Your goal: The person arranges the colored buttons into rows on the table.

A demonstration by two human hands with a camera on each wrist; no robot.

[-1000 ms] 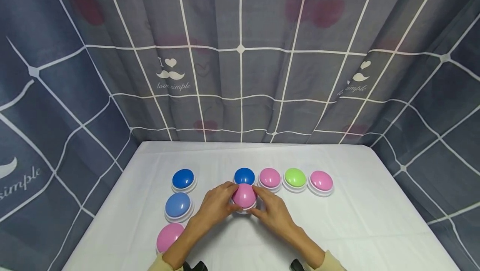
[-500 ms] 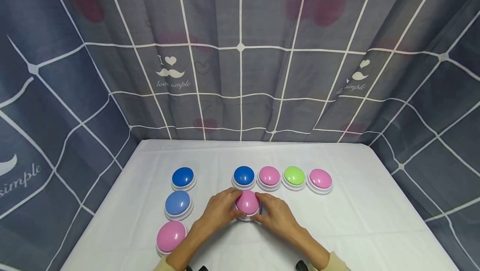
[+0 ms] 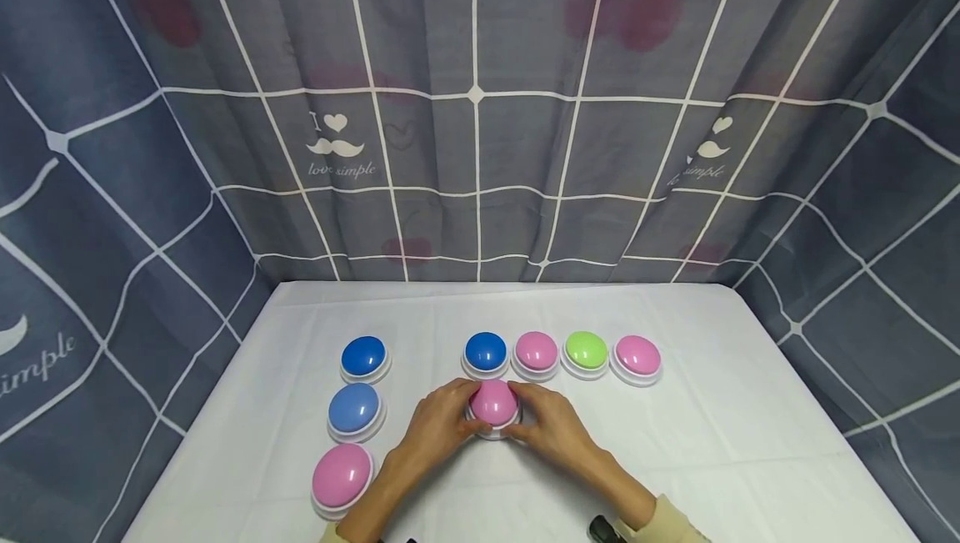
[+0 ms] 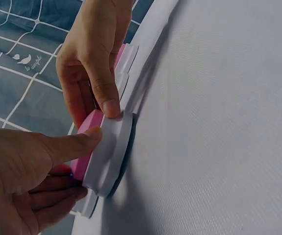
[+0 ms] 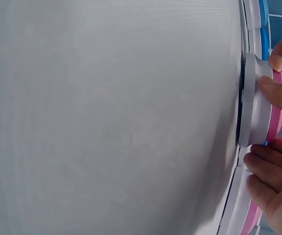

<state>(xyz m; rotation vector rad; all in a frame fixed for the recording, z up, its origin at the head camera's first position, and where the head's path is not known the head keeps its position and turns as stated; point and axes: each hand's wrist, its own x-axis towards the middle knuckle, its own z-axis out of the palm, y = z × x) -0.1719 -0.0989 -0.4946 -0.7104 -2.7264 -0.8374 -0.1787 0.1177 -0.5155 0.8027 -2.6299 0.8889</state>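
Pink button (image 3: 493, 403), gripped by left hand (image 3: 437, 420) and right hand (image 3: 553, 424) over the white counter (image 3: 750, 443), is farther from the blue button (image 3: 486, 351) beyond it than one second ago; positioning appears unfinished.

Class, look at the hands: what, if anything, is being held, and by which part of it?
The left hand and right hand hold a pink-topped button between them, by its opposite sides, thumbs at its white base.
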